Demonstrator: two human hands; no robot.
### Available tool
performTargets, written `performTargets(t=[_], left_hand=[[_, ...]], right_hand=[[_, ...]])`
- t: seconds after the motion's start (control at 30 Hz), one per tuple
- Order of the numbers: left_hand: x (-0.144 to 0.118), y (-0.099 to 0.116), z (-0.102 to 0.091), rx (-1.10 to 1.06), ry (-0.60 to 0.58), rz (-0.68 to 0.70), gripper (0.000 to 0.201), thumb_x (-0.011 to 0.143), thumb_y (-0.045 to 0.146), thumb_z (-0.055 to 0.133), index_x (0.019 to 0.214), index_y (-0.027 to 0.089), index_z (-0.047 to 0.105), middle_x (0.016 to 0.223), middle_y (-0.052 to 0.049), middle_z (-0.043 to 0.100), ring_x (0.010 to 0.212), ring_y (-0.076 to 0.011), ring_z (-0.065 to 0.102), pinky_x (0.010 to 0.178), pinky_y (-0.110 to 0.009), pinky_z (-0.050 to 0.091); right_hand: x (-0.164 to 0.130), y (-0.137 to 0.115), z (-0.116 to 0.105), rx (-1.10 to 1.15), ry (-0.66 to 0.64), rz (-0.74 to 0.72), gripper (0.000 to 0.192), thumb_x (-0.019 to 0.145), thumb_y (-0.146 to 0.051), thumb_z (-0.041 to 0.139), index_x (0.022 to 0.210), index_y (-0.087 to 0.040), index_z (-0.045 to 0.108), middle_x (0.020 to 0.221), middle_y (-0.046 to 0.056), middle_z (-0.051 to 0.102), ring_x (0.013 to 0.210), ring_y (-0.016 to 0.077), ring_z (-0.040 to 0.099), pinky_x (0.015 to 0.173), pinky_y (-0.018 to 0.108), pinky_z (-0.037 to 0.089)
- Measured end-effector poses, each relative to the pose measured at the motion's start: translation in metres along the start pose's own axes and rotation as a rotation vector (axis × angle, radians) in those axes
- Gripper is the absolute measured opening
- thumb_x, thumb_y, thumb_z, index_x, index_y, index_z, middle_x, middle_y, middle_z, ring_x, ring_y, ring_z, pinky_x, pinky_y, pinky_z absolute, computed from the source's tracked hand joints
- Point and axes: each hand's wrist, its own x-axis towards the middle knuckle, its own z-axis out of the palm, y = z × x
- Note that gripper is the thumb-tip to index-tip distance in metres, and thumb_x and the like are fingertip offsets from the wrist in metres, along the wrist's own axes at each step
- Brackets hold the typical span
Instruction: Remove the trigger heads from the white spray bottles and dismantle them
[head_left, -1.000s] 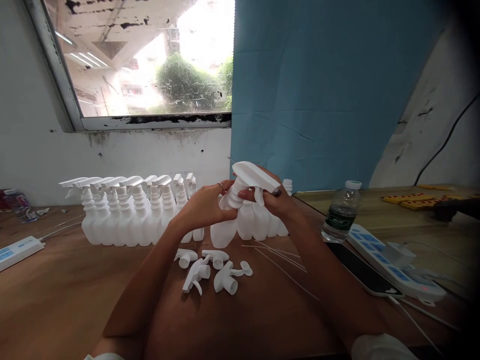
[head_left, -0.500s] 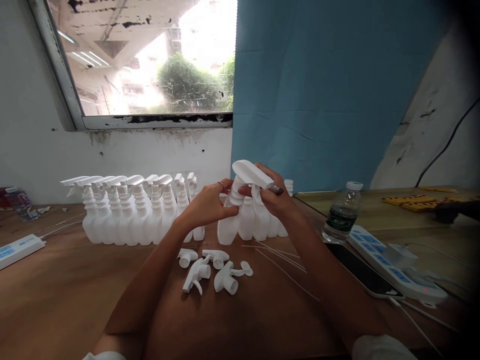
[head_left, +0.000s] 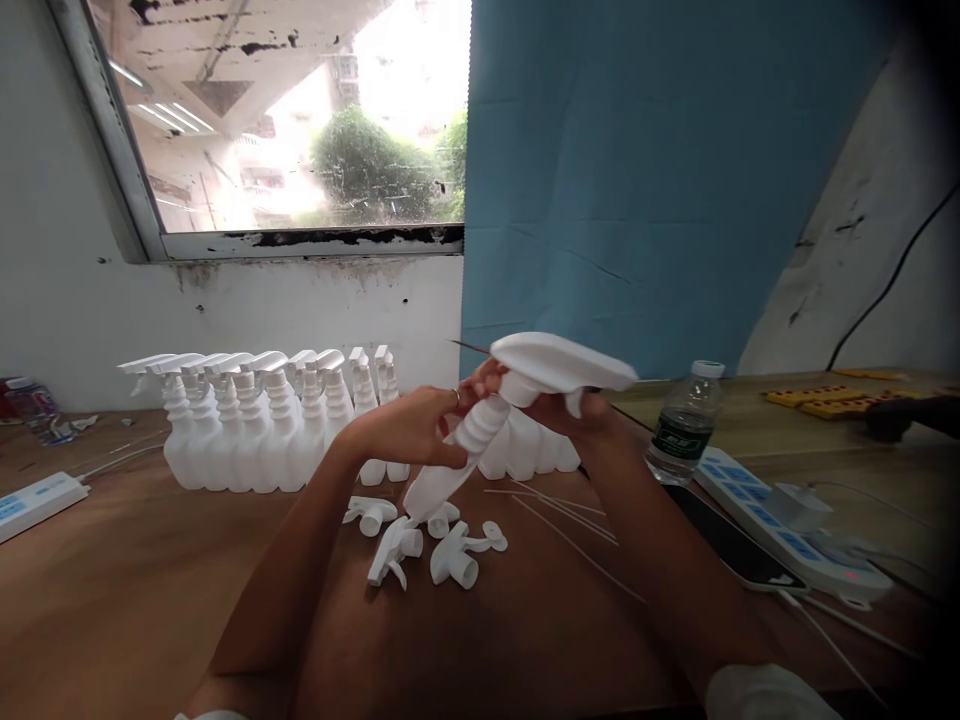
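Note:
My left hand (head_left: 416,425) is closed around the ribbed neck of a white spray bottle (head_left: 442,485), which tilts with its base down to the left. On the bottle's mouth sits a white trigger sprayer head (head_left: 562,362), its nozzle end pointing right. My right hand (head_left: 589,415) grips this head from behind and below, and most of its fingers are hidden. A thin dark pointed stick (head_left: 470,346) juts out left behind the head; what it is, I cannot tell. Several loose trigger sprayer heads (head_left: 454,556) lie on the table (head_left: 405,650) below my hands.
A row of white bottles with sprayer heads (head_left: 247,430) stands at the left. More white bottles (head_left: 525,450) stand behind my hands. Thin white tubes (head_left: 562,510) lie nearby. Right: a water bottle (head_left: 682,425), a phone (head_left: 731,540) and a power strip (head_left: 795,535).
The spray bottle has tipped from nearly upright to a steep slant, its base swinging left and toward me. The sprayer head has moved right and turned, and the dark stick now points left.

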Motion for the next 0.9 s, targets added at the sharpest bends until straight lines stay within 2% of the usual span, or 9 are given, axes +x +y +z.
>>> performTargets(t=[0.07,0.13,0.23,0.3,0.4,0.5,0.63,0.77,0.9], left_hand=[[0.001,-0.003,0.0,0.029,-0.074,0.025,0.028,0.066,0.021,0.063,0.094,0.02,0.064,0.088,-0.001,0.068,0.08,-0.0205,0.064,0.08,-0.034,0.051],[0.004,-0.008,0.001,0.053,-0.082,0.025,0.028,0.067,0.019,0.062,0.095,0.021,0.063,0.088,0.0,0.068,0.079,-0.019,0.063,0.078,-0.032,0.05],[0.012,-0.021,0.004,0.03,0.038,-0.011,0.027,0.07,0.022,0.061,0.098,0.021,0.061,0.094,-0.001,0.068,0.081,-0.0185,0.064,0.076,-0.031,0.051],[0.019,-0.034,0.007,0.0,0.151,-0.03,0.03,0.072,0.025,0.061,0.101,0.021,0.06,0.102,-0.003,0.067,0.091,-0.0208,0.064,0.078,-0.031,0.051],[0.028,-0.055,0.014,0.033,0.295,-0.107,0.03,0.072,0.028,0.062,0.1,0.02,0.059,0.105,-0.005,0.066,0.103,-0.0251,0.061,0.084,-0.034,0.05],[0.037,-0.075,0.025,0.081,0.37,-0.22,0.031,0.072,0.029,0.064,0.101,0.019,0.059,0.103,-0.006,0.066,0.103,-0.0271,0.062,0.086,-0.036,0.05],[0.045,-0.093,0.038,0.063,0.421,-0.274,0.036,0.075,0.03,0.062,0.108,0.019,0.057,0.108,-0.008,0.066,0.107,-0.0272,0.06,0.09,-0.037,0.049],[0.049,-0.101,0.044,0.024,0.45,-0.296,0.041,0.077,0.032,0.061,0.115,0.019,0.054,0.112,-0.007,0.065,0.109,-0.026,0.06,0.092,-0.036,0.049],[0.051,-0.103,0.047,-0.012,0.45,-0.289,0.043,0.077,0.031,0.062,0.117,0.019,0.053,0.113,-0.007,0.065,0.109,-0.0259,0.06,0.093,-0.036,0.049]], right_hand=[[0.0,-0.012,-0.002,0.188,-0.092,-0.062,0.071,0.056,-0.088,0.053,0.092,-0.027,0.06,0.076,0.004,0.05,0.071,0.0212,0.053,0.073,0.044,0.049],[0.0,-0.029,-0.005,0.278,-0.039,-0.079,0.061,0.059,-0.08,0.061,0.096,-0.031,0.059,0.084,0.004,0.05,0.068,0.0188,0.051,0.076,0.046,0.048],[-0.001,-0.06,-0.013,0.222,0.204,-0.059,0.045,0.061,-0.066,0.074,0.095,-0.04,0.061,0.09,0.001,0.05,0.064,0.0145,0.046,0.077,0.044,0.047],[-0.002,-0.077,-0.02,0.218,0.336,-0.115,0.036,0.062,-0.058,0.079,0.093,-0.046,0.064,0.088,-0.001,0.049,0.062,0.0128,0.041,0.078,0.043,0.046],[-0.002,-0.09,-0.03,0.237,0.417,-0.22,0.032,0.066,-0.049,0.081,0.095,-0.048,0.068,0.077,-0.001,0.043,0.059,0.0122,0.033,0.072,0.039,0.042],[-0.001,-0.091,-0.038,0.204,0.419,-0.193,0.029,0.07,-0.046,0.077,0.098,-0.04,0.071,0.069,-0.001,0.033,0.057,0.0117,0.029,0.061,0.036,0.034],[0.004,-0.078,-0.038,0.188,0.394,-0.08,0.021,0.077,-0.043,0.069,0.095,-0.032,0.071,0.071,0.0,0.027,0.059,0.0122,0.03,0.059,0.036,0.03],[0.009,-0.064,-0.034,0.23,0.383,-0.008,0.021,0.079,-0.042,0.065,0.096,-0.03,0.068,0.073,0.0,0.026,0.059,0.0117,0.029,0.058,0.035,0.027],[0.011,-0.062,-0.029,0.234,0.395,0.036,0.027,0.075,-0.046,0.066,0.095,-0.028,0.066,0.072,0.0,0.026,0.058,0.0117,0.026,0.056,0.033,0.024]])
